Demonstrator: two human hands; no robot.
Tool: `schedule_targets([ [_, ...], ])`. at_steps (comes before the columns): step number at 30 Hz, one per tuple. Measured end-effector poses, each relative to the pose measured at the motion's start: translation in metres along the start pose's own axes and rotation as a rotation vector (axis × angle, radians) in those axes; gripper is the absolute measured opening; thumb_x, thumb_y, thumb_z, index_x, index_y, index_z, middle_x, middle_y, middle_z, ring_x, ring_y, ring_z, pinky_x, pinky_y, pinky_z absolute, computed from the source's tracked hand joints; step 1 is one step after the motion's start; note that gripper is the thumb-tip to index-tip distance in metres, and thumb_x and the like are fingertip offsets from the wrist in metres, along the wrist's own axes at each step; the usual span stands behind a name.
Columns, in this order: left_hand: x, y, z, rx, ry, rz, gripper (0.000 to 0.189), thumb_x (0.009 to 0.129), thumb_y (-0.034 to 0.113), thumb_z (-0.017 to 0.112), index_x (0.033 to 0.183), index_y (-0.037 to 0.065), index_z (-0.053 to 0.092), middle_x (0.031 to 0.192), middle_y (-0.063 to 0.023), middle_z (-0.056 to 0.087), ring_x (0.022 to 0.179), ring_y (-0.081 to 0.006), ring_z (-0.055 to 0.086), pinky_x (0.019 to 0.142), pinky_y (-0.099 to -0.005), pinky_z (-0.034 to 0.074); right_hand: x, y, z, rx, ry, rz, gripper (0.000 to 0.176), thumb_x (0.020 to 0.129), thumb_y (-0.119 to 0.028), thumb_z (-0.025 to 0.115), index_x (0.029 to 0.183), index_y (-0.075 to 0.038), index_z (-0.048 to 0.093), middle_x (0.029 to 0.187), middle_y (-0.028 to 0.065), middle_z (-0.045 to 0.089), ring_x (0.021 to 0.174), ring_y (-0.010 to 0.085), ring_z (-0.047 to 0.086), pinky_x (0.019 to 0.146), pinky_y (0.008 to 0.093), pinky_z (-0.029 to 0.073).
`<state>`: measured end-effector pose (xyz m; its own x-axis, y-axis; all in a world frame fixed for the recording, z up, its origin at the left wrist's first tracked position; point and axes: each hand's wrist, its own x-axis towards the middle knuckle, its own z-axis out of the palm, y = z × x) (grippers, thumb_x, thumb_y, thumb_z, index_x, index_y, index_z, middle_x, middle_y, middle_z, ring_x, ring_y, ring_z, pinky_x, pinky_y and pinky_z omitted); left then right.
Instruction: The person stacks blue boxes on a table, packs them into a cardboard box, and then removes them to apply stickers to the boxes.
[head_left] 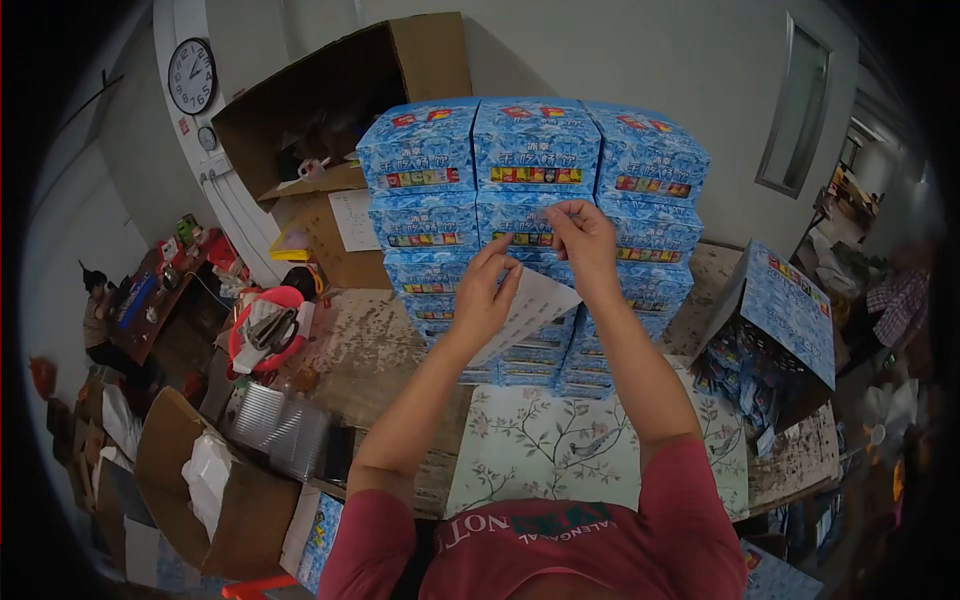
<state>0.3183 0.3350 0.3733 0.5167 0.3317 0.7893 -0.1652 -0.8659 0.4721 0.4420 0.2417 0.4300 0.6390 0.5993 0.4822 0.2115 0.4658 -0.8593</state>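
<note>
My left hand (489, 294) is closed on a white sheet (535, 308) with rows of small dark marks, like a sheet of labels. The sheet hangs tilted in front of the stack. Beside it, my right hand (583, 245) is raised with thumb and fingertips pinched together; what they hold, if anything, I cannot tell. Both hands are in front of a tall stack of blue printed boxes, three columns wide. The right fingertips overlap a middle-column box (510, 216), just below the top box (535, 145).
A floral mat (530, 450) covers part of the worn table (370, 340). On the right stands an open blue box (785, 310) with packets inside. A red basket (270, 330) and clear plastic trays (275, 430) are at left. Cardboard boxes (190, 500) stand nearby. Two people are farther back.
</note>
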Motion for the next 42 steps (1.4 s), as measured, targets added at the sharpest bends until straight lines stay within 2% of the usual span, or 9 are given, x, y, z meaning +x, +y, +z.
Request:
schedule_targets([
  [8,0.003,-0.011,0.002,0.005,-0.082,-0.029,0.014,0.087,0.016,0.055,0.086,0.002,0.057,0.129,-0.0167,0.046,0.115,-0.0352,0.047,0.087,-0.0410,0.042,0.013,0.040,0.010,-0.728,0.300,-0.470,0.020,0.085,-0.021,0.063,0.093,-0.005,0.055,0.056,0.0003,0.052,0.045,0.0069,0.046,0.041,0.0249,0.035],
  [15,-0.002,-0.016,-0.002,-0.092,-0.103,-0.109,0.016,0.087,0.016,0.055,0.086,0.001,0.056,0.128,-0.0179,0.046,0.107,-0.0336,0.052,0.080,-0.0390,0.045,0.010,0.042,0.012,-0.688,0.381,-0.387,0.036,0.085,-0.020,0.062,0.116,-0.009,0.047,0.057,0.0029,0.054,0.047,0.0106,0.052,0.042,0.0249,0.037],
  [21,-0.006,-0.007,-0.006,-0.084,-0.084,-0.090,0.017,0.088,0.018,0.054,0.087,0.001,0.056,0.127,-0.0180,0.047,0.102,-0.0330,0.055,0.074,-0.0375,0.047,0.024,0.052,-0.005,-0.972,0.250,-1.055,0.037,0.086,-0.020,0.061,0.120,-0.010,0.049,0.061,0.0076,0.058,0.044,0.0157,0.052,0.038,0.0280,0.038],
  [23,-0.007,-0.009,-0.005,-0.087,-0.047,-0.040,0.018,0.089,0.019,0.054,0.087,0.001,0.056,0.124,-0.0173,0.050,0.095,-0.0288,0.057,0.072,-0.0350,0.047,0.014,0.027,-0.005,-1.235,0.053,-0.525,0.029,0.088,-0.025,0.057,0.112,-0.010,0.055,0.065,0.0085,0.061,0.043,0.0179,0.054,0.038,0.0296,0.039],
  [26,-0.012,0.007,-0.011,-0.270,-0.024,-0.128,0.019,0.090,0.020,0.052,0.088,0.001,0.055,0.112,-0.0137,0.057,0.081,-0.0185,0.057,0.067,-0.0294,0.045,0.001,-0.012,0.000,-1.439,-0.050,-0.280,0.030,0.088,-0.031,0.055,0.108,-0.009,0.058,0.068,0.0086,0.062,0.048,0.0192,0.057,0.041,0.0310,0.041],
  [32,-0.020,0.038,-0.032,-0.561,0.110,-0.338,0.018,0.093,0.021,0.049,0.090,0.003,0.054,0.080,0.0008,0.055,0.068,-0.0035,0.046,0.060,-0.0210,0.039,-0.064,-0.029,-0.026,-0.985,-0.354,-0.557,0.035,0.083,-0.031,0.061,0.105,-0.005,0.058,0.087,0.0119,0.063,0.081,0.0252,0.059,0.066,0.0369,0.046],
  [36,-0.025,0.042,-0.018,-0.635,0.294,-0.366,0.016,0.093,0.019,0.049,0.089,0.004,0.053,0.075,0.0052,0.049,0.065,-0.0014,0.041,0.057,-0.0190,0.036,-0.096,-0.038,-0.044,-1.091,-0.174,-0.553,0.032,0.081,-0.029,0.063,0.101,-0.004,0.059,0.089,0.0113,0.062,0.089,0.0257,0.057,0.072,0.0355,0.045],
  [39,-0.029,0.045,-0.015,-0.678,0.338,-0.398,0.015,0.093,0.019,0.050,0.088,0.005,0.052,0.072,0.0061,0.046,0.062,-0.0006,0.037,0.054,-0.0177,0.032,-0.113,-0.032,-0.065,-0.707,0.138,-0.351,0.025,0.081,-0.021,0.065,0.094,-0.001,0.059,0.085,0.0092,0.062,0.078,0.0174,0.058,0.067,0.0294,0.046],
  [42,-0.029,0.045,-0.008,-0.796,0.371,-0.442,0.016,0.093,0.020,0.051,0.087,0.005,0.052,0.070,0.0068,0.043,0.061,0.0000,0.034,0.052,-0.0170,0.029,-0.124,-0.023,-0.075,-0.474,-0.140,0.020,0.020,0.081,-0.019,0.066,0.084,-0.001,0.059,0.080,0.0030,0.061,0.071,0.0075,0.053,0.063,0.0249,0.045],
])
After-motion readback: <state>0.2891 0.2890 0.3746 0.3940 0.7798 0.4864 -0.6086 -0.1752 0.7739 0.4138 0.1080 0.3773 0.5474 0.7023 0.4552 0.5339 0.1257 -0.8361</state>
